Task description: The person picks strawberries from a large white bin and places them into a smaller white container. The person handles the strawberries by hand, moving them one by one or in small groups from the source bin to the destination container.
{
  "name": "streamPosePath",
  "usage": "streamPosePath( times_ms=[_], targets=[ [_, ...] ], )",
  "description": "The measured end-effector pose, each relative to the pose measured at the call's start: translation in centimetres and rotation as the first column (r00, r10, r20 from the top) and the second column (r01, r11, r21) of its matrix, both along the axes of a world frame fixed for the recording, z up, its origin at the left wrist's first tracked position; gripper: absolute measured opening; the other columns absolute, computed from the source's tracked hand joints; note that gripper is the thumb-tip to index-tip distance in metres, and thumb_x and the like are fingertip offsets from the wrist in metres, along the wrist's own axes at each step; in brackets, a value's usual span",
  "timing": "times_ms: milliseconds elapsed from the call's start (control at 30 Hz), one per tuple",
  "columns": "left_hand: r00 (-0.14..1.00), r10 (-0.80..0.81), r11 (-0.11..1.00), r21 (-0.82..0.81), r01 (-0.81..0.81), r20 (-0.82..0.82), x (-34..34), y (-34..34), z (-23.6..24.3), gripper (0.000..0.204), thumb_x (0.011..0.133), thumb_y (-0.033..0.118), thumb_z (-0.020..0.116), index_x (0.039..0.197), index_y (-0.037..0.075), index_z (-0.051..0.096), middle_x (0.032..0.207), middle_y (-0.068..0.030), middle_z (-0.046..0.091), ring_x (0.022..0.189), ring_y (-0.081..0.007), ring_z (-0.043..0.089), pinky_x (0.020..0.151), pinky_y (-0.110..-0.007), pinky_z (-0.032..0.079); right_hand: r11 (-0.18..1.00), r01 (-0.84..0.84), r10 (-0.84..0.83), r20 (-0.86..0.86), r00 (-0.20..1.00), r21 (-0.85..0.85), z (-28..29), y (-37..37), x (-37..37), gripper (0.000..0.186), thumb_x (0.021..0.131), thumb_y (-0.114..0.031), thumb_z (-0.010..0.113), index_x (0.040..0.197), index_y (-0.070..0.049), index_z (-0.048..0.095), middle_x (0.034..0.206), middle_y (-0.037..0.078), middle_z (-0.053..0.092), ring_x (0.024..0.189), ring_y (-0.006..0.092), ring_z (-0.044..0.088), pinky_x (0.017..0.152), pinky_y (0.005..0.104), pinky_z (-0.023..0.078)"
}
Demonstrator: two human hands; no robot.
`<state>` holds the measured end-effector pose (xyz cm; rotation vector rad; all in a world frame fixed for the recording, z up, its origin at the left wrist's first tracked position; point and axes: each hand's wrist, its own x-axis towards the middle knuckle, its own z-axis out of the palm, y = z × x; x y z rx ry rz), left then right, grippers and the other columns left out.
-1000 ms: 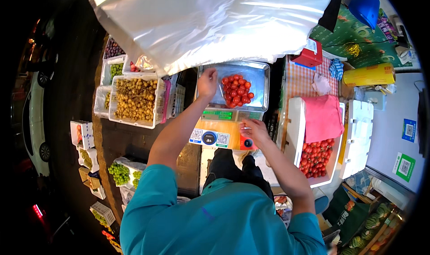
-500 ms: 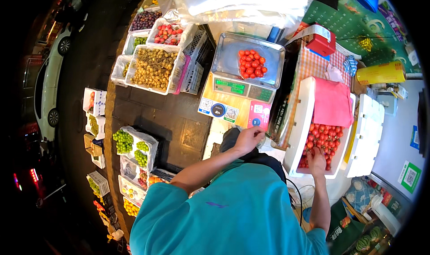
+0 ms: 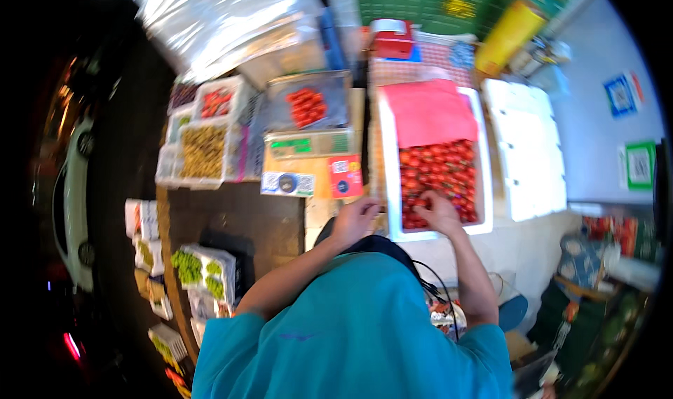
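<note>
My right hand (image 3: 437, 214) is down in a white foam box (image 3: 483, 175) of red cherry tomatoes (image 3: 438, 168), its fingers curled on some near the box's front. A pink cloth (image 3: 431, 111) covers the box's back part. My left hand (image 3: 356, 219) hangs left of the box's front corner, fingers curled in; motion blur hides whether they hold anything. Above it is a scale with a display (image 3: 306, 144) and a steel tray (image 3: 333, 84) bearing more cherry tomatoes (image 3: 306, 108). Payment code signs (image 3: 287, 184) lie on the wood below the display.
Fruit crates (image 3: 226, 160) stand left of the scale. Grapes (image 3: 188, 266) sit in boxes lower left. Hanging plastic bags (image 3: 226, 22) are at the top. A foam lid (image 3: 526, 153), a yellow roll (image 3: 510, 36) and a red device (image 3: 393, 43) are at the right and back.
My view has turned toward the foam box. My right hand has moved from the scale's front into the tomatoes; my left hand has come down from the tray toward my body.
</note>
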<state>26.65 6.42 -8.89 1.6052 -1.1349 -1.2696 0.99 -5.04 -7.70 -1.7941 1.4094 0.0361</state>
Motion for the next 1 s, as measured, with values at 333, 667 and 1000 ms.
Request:
streamPosePath(
  times_ms=[333, 667, 1000],
  targets=[
    [0.984, -0.008, 0.995, -0.092, 0.025, 0.176, -0.2, -5.0, 1.5, 0.017, 0.101, 0.014, 0.062, 0.107, -0.001, 0.068, 0.084, -0.0103, 0.072, 0.078, -0.0159, 0.071, 0.071, -0.030, 0.056, 0.965, 0.141, -0.085, 0.244, 0.966, -0.222, -3.0, 1.1, -2.6, 0.033, 0.079, -0.022, 0.082, 0.107, -0.007, 0.071, 0.103, 0.017, 0.068, 0.104, 0.0306, 0.065, 0.091, 0.0397, 0.053],
    [0.986, -0.165, 0.984, -0.077, 0.162, -0.027, -3.9, -9.7, 2.7, 0.023, 0.100, 0.019, 0.065, 0.116, 0.004, 0.070, 0.093, -0.0126, 0.074, 0.085, -0.0202, 0.074, 0.075, -0.032, 0.057, 0.399, 0.011, -0.916, 0.399, -0.053, 0.917, 4.0, -2.7, -2.5, 0.028, 0.102, -0.028, 0.050, 0.110, -0.005, 0.062, 0.109, 0.015, 0.073, 0.082, 0.0214, 0.068, 0.066, 0.0316, 0.054],
    [0.958, 0.197, 0.965, -0.211, -0.153, 0.210, -9.9, -11.4, 5.0, 0.019, 0.095, 0.012, 0.071, 0.111, 0.001, 0.072, 0.089, -0.0162, 0.071, 0.077, -0.0231, 0.068, 0.071, -0.033, 0.054, 0.440, -0.146, -0.876, 0.459, 0.147, 0.886, 1.8, -6.4, -1.2, 0.037, 0.109, -0.029, 0.048, 0.131, -0.001, 0.057, 0.106, 0.010, 0.070, 0.085, 0.0201, 0.071, 0.069, 0.0331, 0.059]
  ],
)
